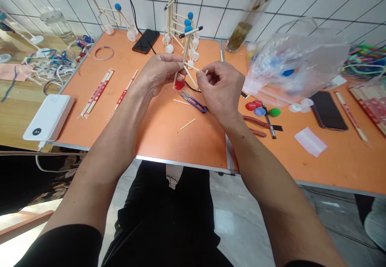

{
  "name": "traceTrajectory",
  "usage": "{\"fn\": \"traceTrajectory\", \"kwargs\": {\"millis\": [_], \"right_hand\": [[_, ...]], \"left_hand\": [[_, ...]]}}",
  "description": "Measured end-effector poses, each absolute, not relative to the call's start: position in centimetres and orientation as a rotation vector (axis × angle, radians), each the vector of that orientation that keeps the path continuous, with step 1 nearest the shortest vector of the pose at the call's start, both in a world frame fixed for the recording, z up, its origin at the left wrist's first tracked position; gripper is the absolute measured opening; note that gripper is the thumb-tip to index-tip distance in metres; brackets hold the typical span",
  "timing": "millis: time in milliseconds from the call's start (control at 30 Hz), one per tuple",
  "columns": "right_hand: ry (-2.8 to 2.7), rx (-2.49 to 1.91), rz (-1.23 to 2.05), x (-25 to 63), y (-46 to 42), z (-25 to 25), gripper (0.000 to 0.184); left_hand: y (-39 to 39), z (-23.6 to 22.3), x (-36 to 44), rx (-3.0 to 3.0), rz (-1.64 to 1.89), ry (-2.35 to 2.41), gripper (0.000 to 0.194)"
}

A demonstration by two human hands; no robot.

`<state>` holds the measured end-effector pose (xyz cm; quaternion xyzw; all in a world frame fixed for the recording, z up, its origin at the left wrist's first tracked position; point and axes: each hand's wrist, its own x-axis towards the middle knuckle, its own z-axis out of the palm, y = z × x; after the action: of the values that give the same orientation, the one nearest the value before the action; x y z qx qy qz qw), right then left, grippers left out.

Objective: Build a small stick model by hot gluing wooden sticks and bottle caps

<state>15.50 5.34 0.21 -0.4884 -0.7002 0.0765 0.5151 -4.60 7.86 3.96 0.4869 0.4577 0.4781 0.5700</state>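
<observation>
From the head view, my left hand is curled round a wooden stick frame, holding it tilted above the orange table – a red ball sits at its foot. My right hand pinches a thin stick, which seems to touch the frame – my fingers partly hide it. Blue-handled thread snips lie just below.

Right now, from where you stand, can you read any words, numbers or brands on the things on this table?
"4" (probably), in the black dot on the white power bank.
Red print on the chopstick wrapper: too small to read.
</observation>
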Motion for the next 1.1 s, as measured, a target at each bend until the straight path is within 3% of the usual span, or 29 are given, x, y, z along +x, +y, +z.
{"fn": "traceTrajectory", "kwargs": {"millis": [633, 1100], "right_hand": [[-1.712, -1.197, 0.173, 15.4, 5.2, 0.3, 0.027], [-1.759, -1.305, 0.130, 15.2, 4.2, 1.1, 0.023]], "left_hand": [[7.7, 4.1, -4.3, 1.117, 1.122, 1.104, 0.009], [6.8, 4.7, -3.9, 1.147, 1.162, 1.127, 0.021]]}}
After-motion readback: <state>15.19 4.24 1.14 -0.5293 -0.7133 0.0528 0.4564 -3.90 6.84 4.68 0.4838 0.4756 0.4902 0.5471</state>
